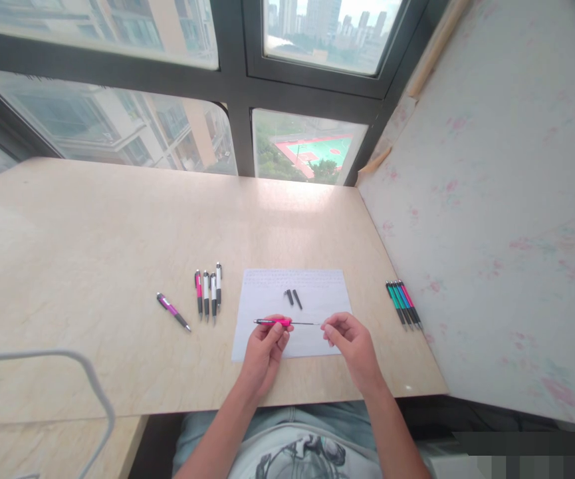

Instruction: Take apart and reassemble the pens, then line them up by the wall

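Observation:
My left hand (266, 352) is closed around the pink barrel of a ballpoint pen (280, 322), held level above a sheet of paper (257, 299). A thin dark refill (303, 323) sticks out of the barrel's open right end. At the refill's far tip, the thumb and fingers of my right hand (351, 339) are pinched together. Any small part between those fingertips is too tiny to make out. Two short black pen parts (294, 298) lie on the paper just beyond my hands.
Left of the paper lie a purple pen (173, 311) and a row of pink and white pens (207, 296). Several green, blue and pink pens (403, 304) lie by the right wall (496, 233). A grey cable-like tube (90, 376) curves at the lower left. Windows border the table's back.

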`<state>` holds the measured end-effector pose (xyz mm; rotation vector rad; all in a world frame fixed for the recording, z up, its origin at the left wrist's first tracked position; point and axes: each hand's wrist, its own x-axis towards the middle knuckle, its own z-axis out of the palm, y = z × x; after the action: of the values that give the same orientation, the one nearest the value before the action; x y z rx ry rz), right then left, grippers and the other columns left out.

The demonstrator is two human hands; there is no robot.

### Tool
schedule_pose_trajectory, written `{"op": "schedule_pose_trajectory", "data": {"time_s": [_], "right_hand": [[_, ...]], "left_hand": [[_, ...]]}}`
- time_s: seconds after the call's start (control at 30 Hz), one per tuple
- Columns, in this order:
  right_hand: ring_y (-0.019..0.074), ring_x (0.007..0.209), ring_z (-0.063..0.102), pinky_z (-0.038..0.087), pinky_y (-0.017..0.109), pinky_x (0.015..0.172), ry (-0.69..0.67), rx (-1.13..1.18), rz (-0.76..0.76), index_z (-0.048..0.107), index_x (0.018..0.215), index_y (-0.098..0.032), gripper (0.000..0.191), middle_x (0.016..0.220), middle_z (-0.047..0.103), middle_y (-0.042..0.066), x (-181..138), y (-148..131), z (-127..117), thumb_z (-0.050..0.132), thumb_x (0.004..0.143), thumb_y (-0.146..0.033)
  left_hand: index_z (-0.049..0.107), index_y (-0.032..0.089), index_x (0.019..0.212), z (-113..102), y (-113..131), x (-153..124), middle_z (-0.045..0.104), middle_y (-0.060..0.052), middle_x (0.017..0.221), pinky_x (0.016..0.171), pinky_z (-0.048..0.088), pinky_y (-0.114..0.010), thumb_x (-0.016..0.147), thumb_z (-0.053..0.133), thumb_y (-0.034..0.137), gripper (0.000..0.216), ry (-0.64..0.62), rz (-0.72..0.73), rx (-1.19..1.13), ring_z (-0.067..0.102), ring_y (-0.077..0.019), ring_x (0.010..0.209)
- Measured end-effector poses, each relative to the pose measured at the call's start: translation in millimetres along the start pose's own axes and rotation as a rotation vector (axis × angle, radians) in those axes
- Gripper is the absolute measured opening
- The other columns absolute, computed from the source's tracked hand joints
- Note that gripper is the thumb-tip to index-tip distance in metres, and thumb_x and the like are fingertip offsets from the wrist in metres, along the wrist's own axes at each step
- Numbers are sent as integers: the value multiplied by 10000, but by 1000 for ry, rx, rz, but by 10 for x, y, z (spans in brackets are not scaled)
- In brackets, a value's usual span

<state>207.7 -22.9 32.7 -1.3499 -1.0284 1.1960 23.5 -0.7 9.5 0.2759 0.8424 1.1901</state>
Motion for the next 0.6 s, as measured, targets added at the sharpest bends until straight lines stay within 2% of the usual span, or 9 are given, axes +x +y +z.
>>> {"op": "schedule_pose_trajectory", "data": {"time_s": [0.6], "right_hand": [[152, 639, 601, 480, 262, 588, -49, -63, 24, 596, 843, -191, 235, 700, 608, -1, 19, 63, 132, 687, 791, -401]], "left_hand": [[706, 137, 918, -23, -91, -30, 710, -74, 955, 716, 522, -185, 733, 776, 221, 215, -70, -44, 47, 655, -117, 806]]}}
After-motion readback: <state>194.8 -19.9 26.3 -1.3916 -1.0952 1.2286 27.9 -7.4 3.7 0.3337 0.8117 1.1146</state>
